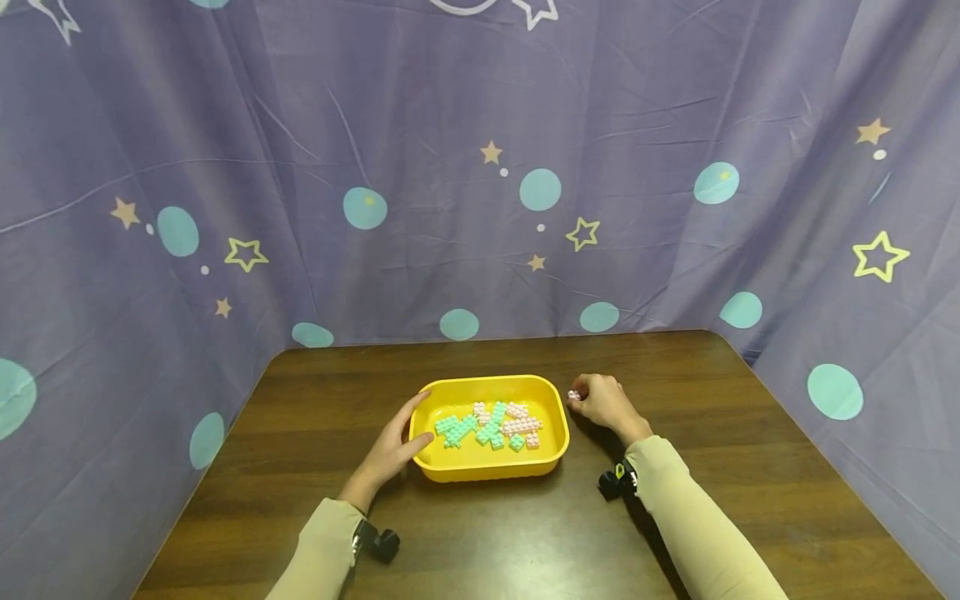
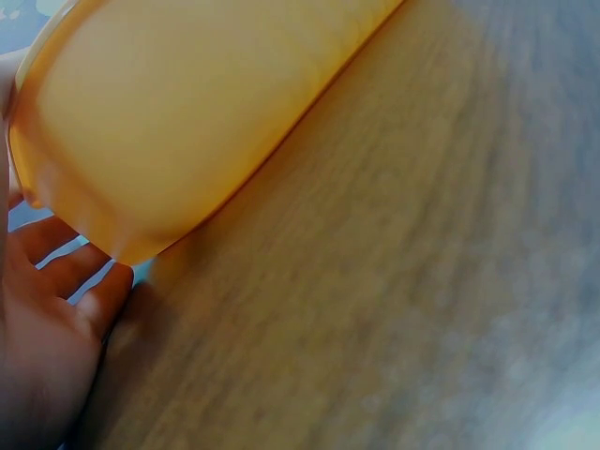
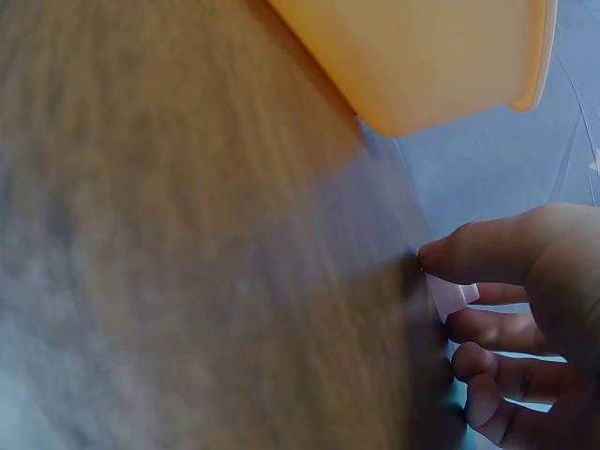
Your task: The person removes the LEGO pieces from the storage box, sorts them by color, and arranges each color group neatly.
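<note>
Pink block: a small pale-pink studded piece (image 1: 573, 395), held at the fingertips of the right hand, outside the tray and just beyond its end; I can't tell whether it touches the wood.
Right hand: this hand (image 1: 606, 404) pinches the piece between thumb and fingers, the remaining fingers bent and stacked below, as the right wrist view shows.
Yellow tray: a shallow, round-cornered tray (image 1: 491, 472), just left of the right hand and directly against the left one, sitting on the wood between the two.
Left hand: this one (image 1: 390, 450) holds the tray's near end, thumb over the rim and fingers spread apart along the outside.
Mint blocks: several studded pieces (image 1: 457, 431) in the tray, a cluster closest to the left hand's thumb, others farther from it toward the middle.
Other pink blocks: more pale-pink pieces (image 1: 521, 426) in the tray, most of them lying on the side toward the right hand, a few in the middle among the mint ones.
Wrists: a black device sits behind each hand, one at the right wrist (image 1: 618, 481) and one at the left (image 1: 378, 540), where the pale sleeves (image 1: 701, 508) end.
Table: dark wood-grain top (image 1: 480, 533) beneath both hands.
Curtain: purple cloth (image 1: 450, 125) well beyond the hands, printed with stars and turquoise dots.
</note>
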Demonstrator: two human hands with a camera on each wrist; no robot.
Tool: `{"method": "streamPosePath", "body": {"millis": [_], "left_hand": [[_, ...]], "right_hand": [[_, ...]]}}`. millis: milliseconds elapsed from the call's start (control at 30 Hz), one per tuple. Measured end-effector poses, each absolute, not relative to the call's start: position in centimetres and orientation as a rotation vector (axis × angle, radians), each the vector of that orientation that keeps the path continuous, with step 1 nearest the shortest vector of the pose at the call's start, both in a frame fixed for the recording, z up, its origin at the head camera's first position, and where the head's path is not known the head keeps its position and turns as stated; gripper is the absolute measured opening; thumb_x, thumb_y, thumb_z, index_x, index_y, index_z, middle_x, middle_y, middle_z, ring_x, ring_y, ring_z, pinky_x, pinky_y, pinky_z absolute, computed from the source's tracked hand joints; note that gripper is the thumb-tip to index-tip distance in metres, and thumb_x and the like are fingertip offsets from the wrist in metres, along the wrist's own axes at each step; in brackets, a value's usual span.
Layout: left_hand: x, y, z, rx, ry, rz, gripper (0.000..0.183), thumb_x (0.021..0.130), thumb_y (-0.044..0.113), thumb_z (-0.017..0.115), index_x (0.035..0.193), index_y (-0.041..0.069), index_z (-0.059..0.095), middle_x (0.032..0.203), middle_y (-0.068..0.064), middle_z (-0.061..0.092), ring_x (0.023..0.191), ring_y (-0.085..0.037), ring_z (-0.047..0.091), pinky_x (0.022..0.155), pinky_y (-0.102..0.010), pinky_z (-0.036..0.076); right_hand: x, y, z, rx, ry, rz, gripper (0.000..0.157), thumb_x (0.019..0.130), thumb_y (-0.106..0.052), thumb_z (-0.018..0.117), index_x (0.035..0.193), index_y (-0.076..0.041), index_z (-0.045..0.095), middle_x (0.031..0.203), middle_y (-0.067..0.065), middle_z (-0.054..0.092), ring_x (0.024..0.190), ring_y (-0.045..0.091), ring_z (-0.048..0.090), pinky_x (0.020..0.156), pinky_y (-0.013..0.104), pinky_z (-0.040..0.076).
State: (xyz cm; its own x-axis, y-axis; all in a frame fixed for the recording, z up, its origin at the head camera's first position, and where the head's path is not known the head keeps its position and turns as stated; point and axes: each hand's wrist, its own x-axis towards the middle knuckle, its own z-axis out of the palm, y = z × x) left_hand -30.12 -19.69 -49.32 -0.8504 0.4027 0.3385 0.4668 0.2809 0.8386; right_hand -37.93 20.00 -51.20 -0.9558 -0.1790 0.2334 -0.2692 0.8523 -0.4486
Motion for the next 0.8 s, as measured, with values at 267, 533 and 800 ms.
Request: {"method": "streamPosePath", "body": {"millis": [267, 533, 800], "left_hand": [[-30.1, -19.7, -49.3, -0.829, -2.462, -1.672, 0.066, 0.091, 0.000, 0.062, 0.149, -0.005, 0.030, 0.153, -0.029, 0.030, 0.139, -0.049, 0.031, 0.108, -0.063, 0.030], [-30.0, -19.8, -49.5, -0.821, -2.474, -1.672, 0.066, 0.091, 0.000, 0.061, 0.149, -0.005, 0.030, 0.153, -0.028, 0.030, 0.139, -0.049, 0.031, 0.108, -0.063, 0.030], [-30.2, -19.7, -49.4, -0.823, -2.462, -1.671, 0.066, 0.091, 0.000, 0.062, 0.148, -0.006, 0.030, 0.153, -0.029, 0.031, 0.139, -0.048, 0.031, 0.109, -0.063, 0.028]], "right_hand": [[-37.9, 20.1, -51.0, 0.361, -2.854, 0.739, 0.024, 0.077, -0.026, 0.079, 0.094, -0.010, 0.070, 0.083, 0.001, 0.071, 0.078, 0.018, 0.065, 0.077, 0.043, 0.052], [-37.6, 20.1, -48.8, 0.386, -2.788, 0.767, 0.028, 0.079, -0.026, 0.078, 0.099, -0.008, 0.071, 0.089, 0.004, 0.073, 0.084, 0.022, 0.068, 0.079, 0.043, 0.053], [-36.8, 17.5, -44.4, 0.515, -2.641, 0.831, 0.030, 0.081, -0.025, 0.076, 0.103, -0.006, 0.072, 0.093, 0.007, 0.071, 0.079, 0.021, 0.063, 0.072, 0.037, 0.052]]}}
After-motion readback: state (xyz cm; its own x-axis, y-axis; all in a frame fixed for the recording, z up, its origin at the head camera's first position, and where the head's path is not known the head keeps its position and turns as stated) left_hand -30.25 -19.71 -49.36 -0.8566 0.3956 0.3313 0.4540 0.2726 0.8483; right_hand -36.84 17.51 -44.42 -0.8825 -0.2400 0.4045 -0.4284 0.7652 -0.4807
